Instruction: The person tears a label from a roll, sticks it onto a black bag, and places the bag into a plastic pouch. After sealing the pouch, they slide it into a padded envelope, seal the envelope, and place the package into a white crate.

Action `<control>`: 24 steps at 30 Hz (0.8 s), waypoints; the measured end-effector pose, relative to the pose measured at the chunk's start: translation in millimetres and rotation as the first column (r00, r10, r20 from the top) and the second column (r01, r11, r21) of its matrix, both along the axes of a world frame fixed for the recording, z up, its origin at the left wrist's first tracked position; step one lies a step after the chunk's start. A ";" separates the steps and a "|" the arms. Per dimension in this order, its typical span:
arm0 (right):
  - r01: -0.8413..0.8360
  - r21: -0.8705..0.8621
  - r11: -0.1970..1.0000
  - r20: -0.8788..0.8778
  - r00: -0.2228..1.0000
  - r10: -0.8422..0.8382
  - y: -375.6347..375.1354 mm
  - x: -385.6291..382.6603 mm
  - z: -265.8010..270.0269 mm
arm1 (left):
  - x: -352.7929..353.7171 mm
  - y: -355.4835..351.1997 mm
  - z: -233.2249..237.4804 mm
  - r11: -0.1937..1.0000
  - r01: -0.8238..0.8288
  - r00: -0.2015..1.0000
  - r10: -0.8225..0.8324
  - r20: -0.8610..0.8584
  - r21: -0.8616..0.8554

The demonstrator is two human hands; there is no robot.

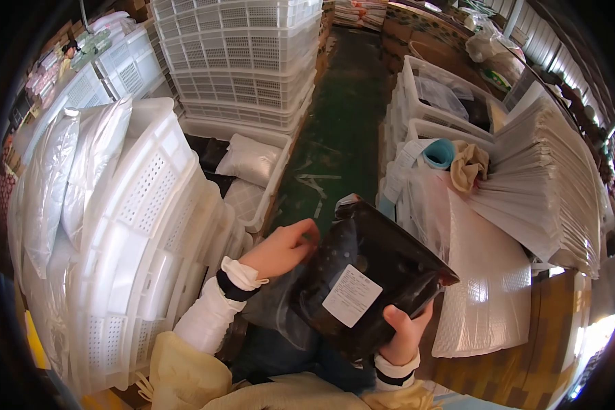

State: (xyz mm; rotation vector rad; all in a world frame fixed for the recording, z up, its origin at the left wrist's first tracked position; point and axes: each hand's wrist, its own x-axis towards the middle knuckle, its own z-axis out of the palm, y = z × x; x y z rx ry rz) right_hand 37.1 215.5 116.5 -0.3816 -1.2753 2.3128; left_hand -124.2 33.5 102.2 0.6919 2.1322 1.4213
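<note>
White crates (150, 225) are crowding the aisle (342, 123). Left hand (280, 249) is clasping the bag (379, 263) at its top, right hand (403, 331) gripping underneath; filled and labelled, it is sitting outside any crate.

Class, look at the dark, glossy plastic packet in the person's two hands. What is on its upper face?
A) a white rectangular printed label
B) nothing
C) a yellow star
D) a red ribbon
A: a white rectangular printed label lies on the dark, glossy plastic packet, between the left hand and the right hand.
</note>
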 end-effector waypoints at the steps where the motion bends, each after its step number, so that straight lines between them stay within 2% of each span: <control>1: -0.001 0.016 1.000 0.004 1.000 0.001 -1.9 -2.5 -2.0 | 1.0 4.5 -6.7 0.999 -0.034 0.997 0.034 -0.068 0.001; 2: 0.013 0.014 1.000 0.003 1.000 -0.013 -4.5 -4.2 -1.4 | 2.3 6.3 -10.7 0.998 -0.067 0.988 0.067 -0.136 0.005; 3: 0.027 0.011 1.000 0.002 1.000 -0.027 -7.4 -6.1 -0.8 | 4.4 4.2 -10.4 0.994 -0.075 0.995 0.069 0.078 0.079; 5: 0.051 0.005 0.999 0.002 0.999 -0.051 -8.5 -10.6 1.4 | 6.8 -3.5 -9.7 0.969 -0.107 0.899 -0.002 0.437 0.224; 6: 0.064 0.000 0.998 0.005 0.998 -0.064 -8.1 -13.0 3.2 | 7.0 -7.9 -10.5 0.950 -0.136 0.817 -0.054 0.575 0.282; 8: 0.087 0.031 0.996 -0.008 0.996 -0.086 -6.6 -18.1 8.3 | 4.9 -22.1 -15.8 0.894 -0.169 0.662 -0.208 0.720 0.414; 11: 0.104 0.087 0.991 -0.064 0.993 -0.099 -4.8 -27.8 22.4 | -8.1 -35.2 -11.1 0.804 0.233 0.751 -0.507 0.424 0.547; 14: 0.039 0.121 0.992 -0.082 0.996 -0.029 0.5 -31.7 39.7 | -14.7 -27.7 -0.6 0.809 0.289 0.797 -0.499 0.339 0.511; 17: -0.052 0.135 0.989 -0.101 0.993 0.066 -0.9 -36.5 62.6 | -8.3 -25.8 13.0 0.858 0.237 0.923 -0.345 0.170 0.455; 20: -0.090 0.262 0.961 -0.197 0.970 0.145 -9.4 -46.9 91.9 | -6.0 -22.9 6.6 0.835 0.084 0.960 -0.215 0.182 0.544; 23: -0.224 0.405 0.887 -0.124 0.947 0.296 -13.0 -55.9 129.0 | 11.9 -19.0 -5.2 0.721 -0.131 0.947 -0.112 0.301 0.681; 24: -0.256 0.515 0.818 -0.022 0.950 0.311 -12.2 -58.1 139.5 | 17.5 -18.2 -11.8 0.677 -0.212 0.933 -0.076 0.353 0.705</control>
